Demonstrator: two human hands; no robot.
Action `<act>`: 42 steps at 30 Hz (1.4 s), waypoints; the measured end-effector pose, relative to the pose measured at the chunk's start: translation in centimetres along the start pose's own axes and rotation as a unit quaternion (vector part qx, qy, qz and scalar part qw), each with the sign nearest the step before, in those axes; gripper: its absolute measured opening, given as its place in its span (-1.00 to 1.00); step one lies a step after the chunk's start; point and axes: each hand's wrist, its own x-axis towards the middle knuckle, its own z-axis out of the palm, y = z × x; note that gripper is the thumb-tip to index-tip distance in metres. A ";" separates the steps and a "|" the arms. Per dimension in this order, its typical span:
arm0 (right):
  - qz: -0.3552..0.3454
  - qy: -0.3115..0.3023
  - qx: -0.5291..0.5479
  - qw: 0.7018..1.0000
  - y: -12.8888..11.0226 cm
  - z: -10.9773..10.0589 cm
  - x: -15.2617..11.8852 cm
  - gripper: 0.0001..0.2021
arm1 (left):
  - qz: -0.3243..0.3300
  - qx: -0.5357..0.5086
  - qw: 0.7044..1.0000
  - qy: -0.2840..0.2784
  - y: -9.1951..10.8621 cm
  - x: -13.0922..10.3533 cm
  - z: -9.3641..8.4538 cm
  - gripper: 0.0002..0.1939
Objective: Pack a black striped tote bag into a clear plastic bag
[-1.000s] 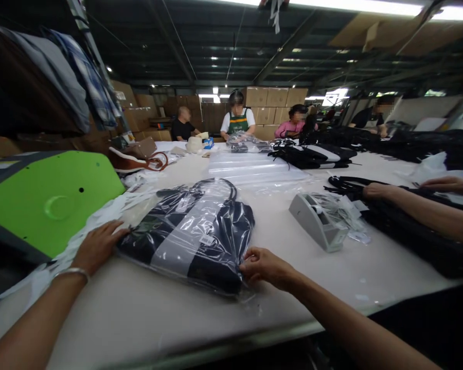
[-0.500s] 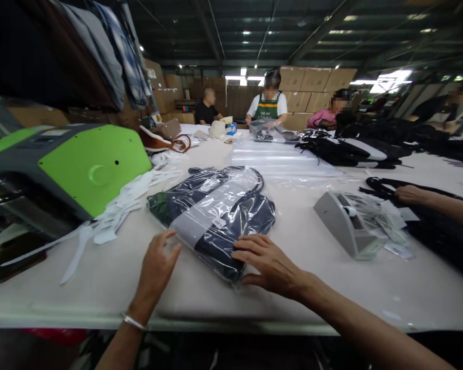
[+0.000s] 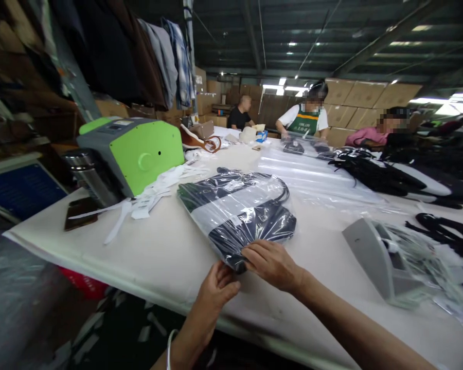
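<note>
A dark folded garment with a grey band lies in a clear plastic bag (image 3: 231,205) on the pale table (image 3: 170,257). My right hand (image 3: 272,264) has its fingers closed on the near right edge of the plastic. Just left of it, my left hand (image 3: 218,288) is at the bag's near corner, its fingers curled under the edge and thumb apart; whether it grips the plastic cannot be made out. A bangle is on the left wrist.
A green and grey machine (image 3: 146,154), a steel flask (image 3: 90,174), a phone (image 3: 81,213) and white strips (image 3: 150,198) are on the left. A grey dispenser (image 3: 381,262) with tags stands right. Clear bags (image 3: 304,174) and several people are beyond.
The view has turned left. My left hand has moved right to the bag's near corner, close to my right hand. My right hand's fingers have closed on the plastic.
</note>
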 end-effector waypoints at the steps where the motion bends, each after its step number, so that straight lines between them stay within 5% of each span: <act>1: 0.004 -0.002 -0.002 1.000 -0.1 0.2 0.2 -0.90 | -0.006 -0.004 1.000 -0.008 0.4 0.5 0.3 -0.29; 7: 0.116 0.031 0.122 0.985 -0.7 1.2 -0.7 -0.93 | 0.006 0.036 0.998 0.043 0.7 2.8 0.8 -0.43; 11: 0.139 0.027 0.200 0.969 -0.3 0.7 -1.9 -0.72 | 0.024 0.099 0.992 0.076 0.6 3.1 0.5 -0.54; 21: 0.089 0.107 0.086 0.986 -1.8 2.2 -0.3 -0.86 | -0.021 0.190 0.979 0.069 1.4 3.6 -1.1 -0.62; 26: 0.103 0.143 0.107 0.978 -3.2 3.2 -0.8 -0.78 | -0.020 0.134 0.988 0.068 1.2 3.8 -0.8 -0.66; 36: 0.107 0.077 0.030 0.991 -5.9 3.7 -2.1 -0.61 | -0.137 -0.014 0.990 -0.022 4.1 2.4 -2.5 -0.61; 42: 0.154 0.065 0.037 0.985 -7.5 4.4 -2.2 -0.55 | -0.134 0.074 0.988 0.007 3.6 2.9 -1.9 -0.37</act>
